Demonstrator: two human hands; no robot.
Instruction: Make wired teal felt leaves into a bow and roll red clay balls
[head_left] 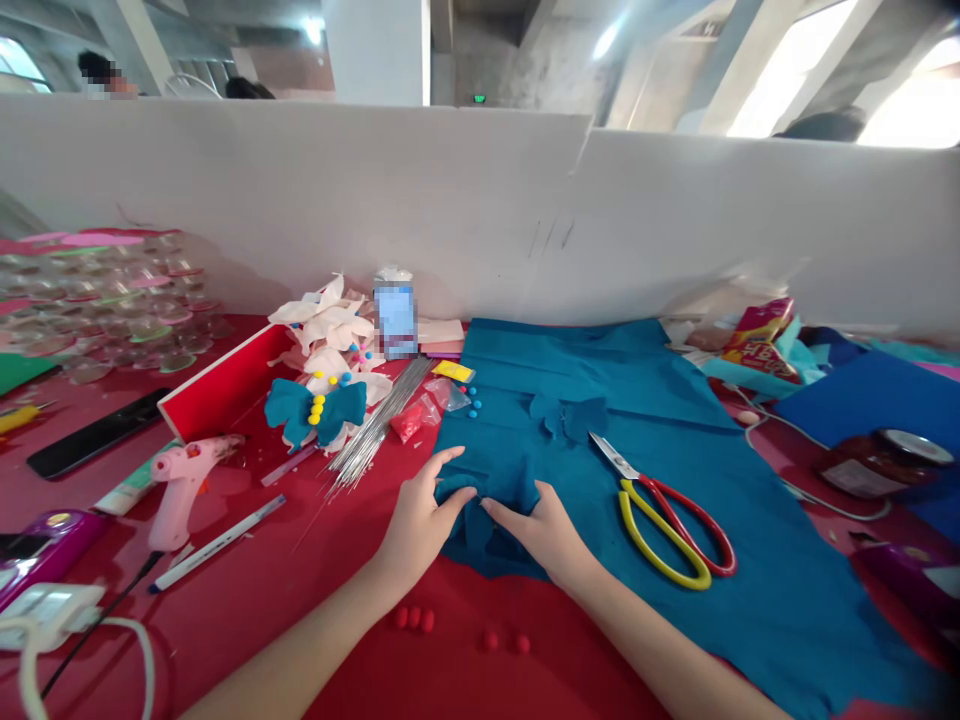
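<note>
Between my two hands is a small cut piece of teal fabric [511,484], raised and partly folded. My left hand [426,512] grips its left side with the thumb inward and the index finger stretched out above. My right hand [541,528] pinches the other side, the two thumbs almost meeting. Under them spreads a large teal cloth [697,450]. On it lie more cut teal pieces [574,418] and scissors [667,530] with one yellow and one red handle, blades slightly apart, right of my right hand. Several red pompoms [414,619] lie nearer me on the red tabletop.
Left of the cloth are a teal fabric butterfly [319,412] with yellow beads, thin metal wires [382,425], a phone [396,320], a pink glue gun [180,490] and a pen [217,545]. A jar [881,463] stands at right. A white partition [300,200] closes the back.
</note>
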